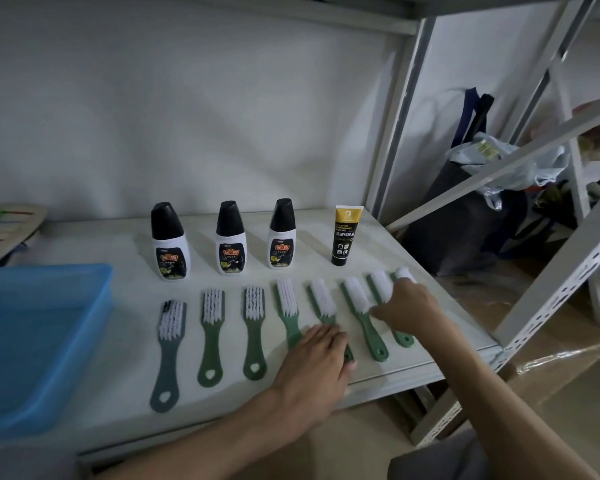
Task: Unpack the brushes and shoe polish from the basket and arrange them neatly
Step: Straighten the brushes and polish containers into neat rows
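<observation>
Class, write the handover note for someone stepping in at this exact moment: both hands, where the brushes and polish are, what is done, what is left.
Left hand: lying flat over the handles of the fourth and fifth brushes, no closed grip.
Right hand: resting on the two rightmost brushes, nudging rather than holding.
Back row, upright: three polish bottles and one black tube.
Front row: eight brushes, the grey brush at far left, the others green.
Blue basket at left; its inside is not fully in view.
Done: the items seen are unpacked and in rows.
Left: even up the spacing and angle of the right-end brushes.
</observation>
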### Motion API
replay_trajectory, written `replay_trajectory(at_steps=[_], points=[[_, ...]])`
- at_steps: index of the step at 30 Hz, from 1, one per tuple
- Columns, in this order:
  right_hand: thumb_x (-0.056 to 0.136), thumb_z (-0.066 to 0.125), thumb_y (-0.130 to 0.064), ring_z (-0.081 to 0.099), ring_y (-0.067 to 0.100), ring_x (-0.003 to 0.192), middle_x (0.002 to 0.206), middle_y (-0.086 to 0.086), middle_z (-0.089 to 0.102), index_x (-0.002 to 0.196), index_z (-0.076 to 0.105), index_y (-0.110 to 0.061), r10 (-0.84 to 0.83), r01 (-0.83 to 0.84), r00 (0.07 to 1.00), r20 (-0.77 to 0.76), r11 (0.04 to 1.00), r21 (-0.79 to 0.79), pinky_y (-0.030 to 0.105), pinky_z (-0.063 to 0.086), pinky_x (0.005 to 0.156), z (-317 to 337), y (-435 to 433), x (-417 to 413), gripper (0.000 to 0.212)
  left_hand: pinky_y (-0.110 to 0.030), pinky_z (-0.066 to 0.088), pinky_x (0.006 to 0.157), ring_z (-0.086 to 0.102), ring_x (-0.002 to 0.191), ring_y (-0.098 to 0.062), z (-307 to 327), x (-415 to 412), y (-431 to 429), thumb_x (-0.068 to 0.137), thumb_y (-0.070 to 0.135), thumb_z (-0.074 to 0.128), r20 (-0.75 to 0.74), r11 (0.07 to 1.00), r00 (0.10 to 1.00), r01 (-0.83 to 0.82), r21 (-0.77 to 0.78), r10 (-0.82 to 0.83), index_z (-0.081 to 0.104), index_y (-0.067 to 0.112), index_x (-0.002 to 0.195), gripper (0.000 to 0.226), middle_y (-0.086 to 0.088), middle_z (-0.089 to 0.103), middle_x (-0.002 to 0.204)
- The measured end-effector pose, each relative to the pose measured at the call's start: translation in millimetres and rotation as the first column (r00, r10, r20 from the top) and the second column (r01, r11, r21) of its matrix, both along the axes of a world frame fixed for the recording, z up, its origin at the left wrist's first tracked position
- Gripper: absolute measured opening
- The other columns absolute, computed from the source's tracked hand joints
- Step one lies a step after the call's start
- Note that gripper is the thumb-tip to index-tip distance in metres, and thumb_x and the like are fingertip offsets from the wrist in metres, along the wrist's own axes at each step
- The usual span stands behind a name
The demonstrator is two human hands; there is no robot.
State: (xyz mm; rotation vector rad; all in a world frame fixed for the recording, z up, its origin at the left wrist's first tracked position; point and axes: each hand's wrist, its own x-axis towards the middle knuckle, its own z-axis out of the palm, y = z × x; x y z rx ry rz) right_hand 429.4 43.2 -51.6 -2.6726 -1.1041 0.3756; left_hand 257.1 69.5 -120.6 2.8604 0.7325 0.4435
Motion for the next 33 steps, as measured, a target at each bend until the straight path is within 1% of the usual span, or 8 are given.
replay_trajectory(at_steps=[3,6,8,12,16,24,29,33], points=[[0.085,0.062,-0.019,0.054,0.031,0.089,0.107,0.016,0.056,0.110,0.050,-0.003,-0.109,0.105,0.993,0.052,0.992,0.075,0.036,0.045,0.071,2,-6,21,0.032,-0.026,0.005,0.118,0.031,0.144,-0.019,-5,-1,-1,0.103,0.034,0.034,0.029,0.999,0.999,-0.015,0.028,0.015,0.038,0.008,0.146,0.050,-0.009,0.036,0.155],[0.086,0.063,-0.018,0.051,0.028,0.083,0.094,0.011,0.054,0.107,0.052,0.000,-0.185,0.183,0.982,0.026,0.981,0.071,0.036,0.045,0.067,-2,-15,43,0.030,-0.032,0.027,0.107,0.064,0.114,-0.010,-5,0,-2,0.088,0.041,0.043,-0.066,0.998,0.998,0.023,0.052,-0.020,0.071,0.015,0.118,0.048,-0.001,0.069,0.123],[0.086,0.064,-0.022,0.050,0.027,0.084,0.092,0.009,0.051,0.117,0.051,0.000,-0.226,0.225,0.974,0.010,0.972,0.071,0.036,0.046,0.070,-5,-20,55,0.040,-0.034,0.034,0.104,0.066,0.112,-0.011,-8,1,-5,0.086,0.043,0.039,-0.064,0.999,0.997,0.040,0.029,-0.038,0.071,0.015,0.116,0.052,0.000,0.071,0.120],[0.084,0.069,-0.027,0.051,0.026,0.090,0.100,0.010,0.049,0.124,0.049,-0.001,-0.228,0.230,0.973,-0.047,0.972,0.056,0.040,0.050,0.077,-13,-23,64,0.052,-0.041,0.027,0.114,0.052,0.131,-0.018,-8,1,-9,0.092,0.040,0.033,-0.049,0.997,0.997,0.070,0.039,-0.068,0.057,0.009,0.134,0.057,-0.007,0.056,0.140],[0.086,0.065,-0.026,0.051,0.026,0.089,0.098,0.010,0.049,0.122,0.049,-0.001,-0.224,0.229,0.972,-0.070,0.969,0.087,0.037,0.047,0.072,-17,-20,65,0.046,-0.034,0.035,0.106,0.062,0.118,-0.012,-14,2,-10,0.087,0.042,0.040,-0.059,0.995,0.996,0.070,0.065,-0.066,0.067,0.014,0.122,0.052,0.000,0.068,0.126],[0.085,0.065,-0.024,0.056,0.029,0.093,0.100,0.011,0.051,0.120,0.049,-0.002,-0.252,0.260,0.964,-0.088,0.962,0.086,0.041,0.051,0.074,-18,-18,69,0.045,-0.037,0.026,0.108,0.060,0.121,-0.013,-12,-2,-9,0.088,0.042,0.038,-0.092,0.994,0.995,0.041,0.105,-0.031,0.065,0.013,0.124,0.053,-0.002,0.066,0.129],[0.082,0.065,-0.020,0.059,0.029,0.069,0.081,0.012,0.062,0.081,0.057,-0.001,-0.232,0.212,0.970,0.066,0.952,0.222,0.036,0.049,0.055,-13,-10,60,0.020,-0.035,-0.012,0.114,0.021,0.148,-0.018,-3,2,-10,0.094,0.040,0.019,-0.042,0.994,0.995,0.088,0.069,-0.085,0.029,0.007,0.151,0.067,-0.009,0.027,0.159],[0.080,0.071,-0.032,0.062,0.028,0.079,0.090,0.012,0.063,0.097,0.059,-0.002,-0.091,0.090,0.996,0.011,0.992,0.092,0.037,0.052,0.062,-17,-2,42,0.037,-0.036,-0.009,0.116,0.025,0.147,-0.019,-5,2,-9,0.091,0.042,0.016,-0.043,0.994,0.996,0.085,0.062,-0.083,0.033,0.007,0.149,0.069,-0.010,0.031,0.158]])
